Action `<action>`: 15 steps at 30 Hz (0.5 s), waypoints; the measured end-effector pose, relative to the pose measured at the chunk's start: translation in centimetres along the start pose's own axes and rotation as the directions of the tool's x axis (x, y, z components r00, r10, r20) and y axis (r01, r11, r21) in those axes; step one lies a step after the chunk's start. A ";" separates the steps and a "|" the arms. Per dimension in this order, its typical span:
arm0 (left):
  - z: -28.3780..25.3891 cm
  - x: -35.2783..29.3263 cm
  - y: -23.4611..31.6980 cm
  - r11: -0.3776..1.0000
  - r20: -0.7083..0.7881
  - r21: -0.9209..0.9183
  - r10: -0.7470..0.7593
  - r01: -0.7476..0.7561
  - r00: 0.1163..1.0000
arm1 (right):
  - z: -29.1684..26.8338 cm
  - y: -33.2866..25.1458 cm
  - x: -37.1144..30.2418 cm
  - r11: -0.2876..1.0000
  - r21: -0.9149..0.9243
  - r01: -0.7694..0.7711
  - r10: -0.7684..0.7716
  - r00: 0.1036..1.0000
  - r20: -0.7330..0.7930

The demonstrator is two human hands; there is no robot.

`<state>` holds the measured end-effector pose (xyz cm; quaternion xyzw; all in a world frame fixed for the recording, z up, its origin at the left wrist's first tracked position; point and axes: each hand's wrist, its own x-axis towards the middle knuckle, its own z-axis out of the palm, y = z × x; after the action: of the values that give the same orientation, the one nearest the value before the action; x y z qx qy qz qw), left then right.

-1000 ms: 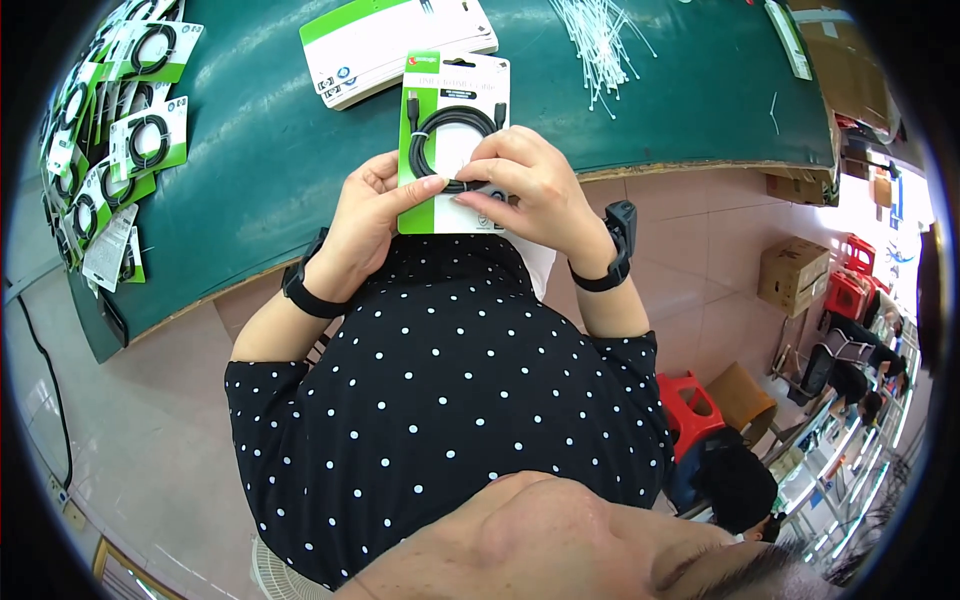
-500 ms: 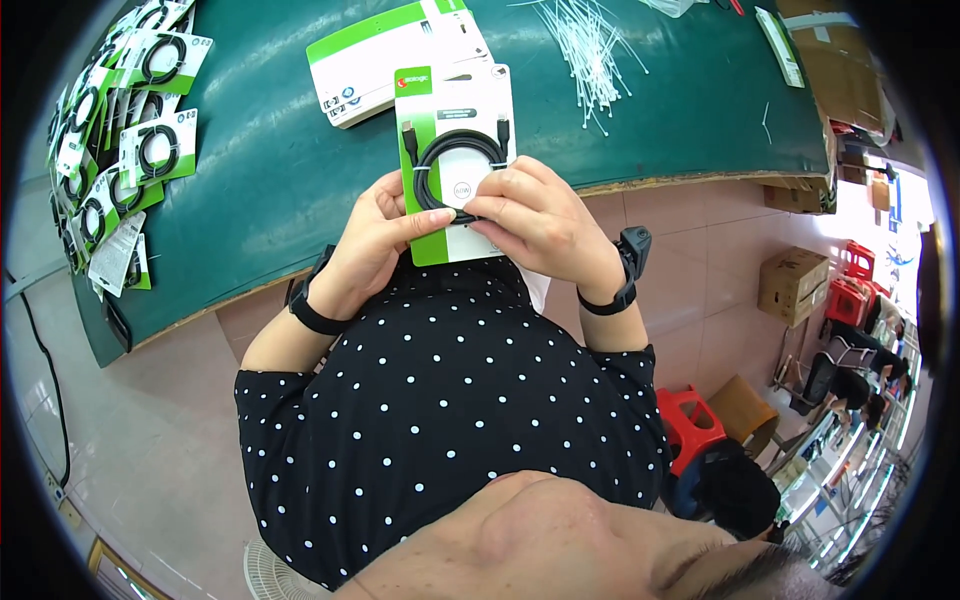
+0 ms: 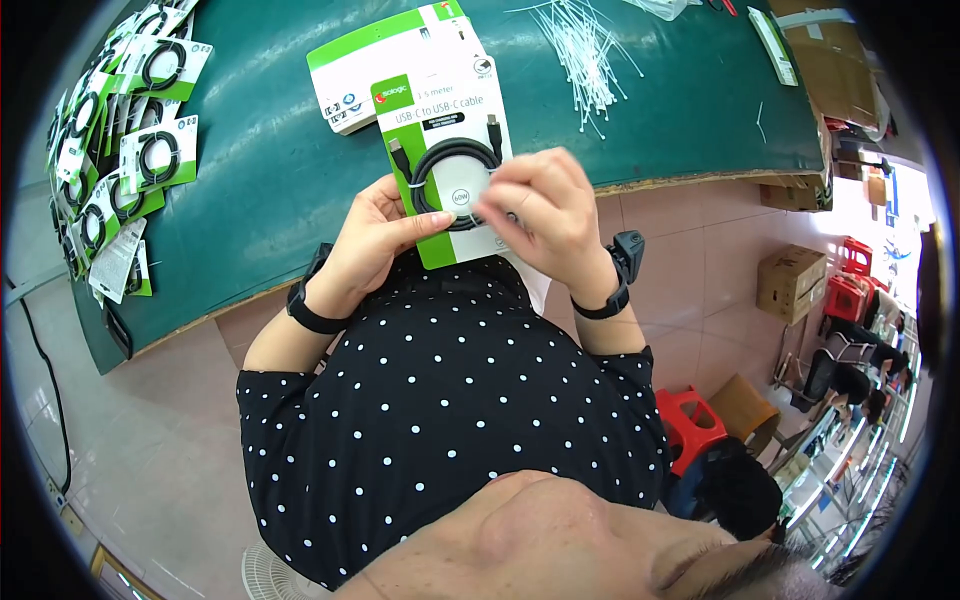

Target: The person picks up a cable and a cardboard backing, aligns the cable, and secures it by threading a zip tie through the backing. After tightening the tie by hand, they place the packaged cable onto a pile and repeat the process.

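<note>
The fingers of my left hand (image 3: pixel 372 228) pinch the card (image 3: pixel 458 180) beside its looped black cable (image 3: pixel 455 147). My right hand (image 3: pixel 555 215) has just moved up from the cable's bottom and looks blurry; I can't tell if its bent fingers hold anything. So the left alone seems to steady the card, by the bench's (image 3: pixel 270 200) near edge.

Bright and fairly even over green tabletop (image 3: pixel 260 160), with soft sheen on it. Blown out to white at far right, just past red stools (image 3: pixel 848 297). Partly motion-blurred at right hand (image 3: pixel 558 215); crisp on cable card (image 3: pixel 458 172). Bowed toward rim by fisheye; black in corners.
</note>
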<state>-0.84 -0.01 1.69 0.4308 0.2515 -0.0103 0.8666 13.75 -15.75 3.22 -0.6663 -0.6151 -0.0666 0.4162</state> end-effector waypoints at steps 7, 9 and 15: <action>0.7 -0.1 -0.5 0.998 0.033 0.060 -0.015 0.013 0.999 | 1.3 0.7 0.9 0.958 -0.286 -0.022 -0.012 0.993 -0.116; 0.6 -0.1 -0.3 0.997 0.035 0.061 -0.054 0.052 0.998 | 1.2 1.0 0.7 0.959 -0.285 0.008 -0.036 0.995 -0.091; 0.8 0.0 -0.3 0.997 0.035 0.067 -0.042 0.040 0.998 | 1.1 1.6 0.8 0.977 -0.209 0.035 -0.054 0.995 -0.088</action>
<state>-0.52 -0.83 1.88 0.4537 0.2440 -0.0443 0.8560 14.88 -14.25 2.18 -0.6883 -0.5995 -0.1706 0.3710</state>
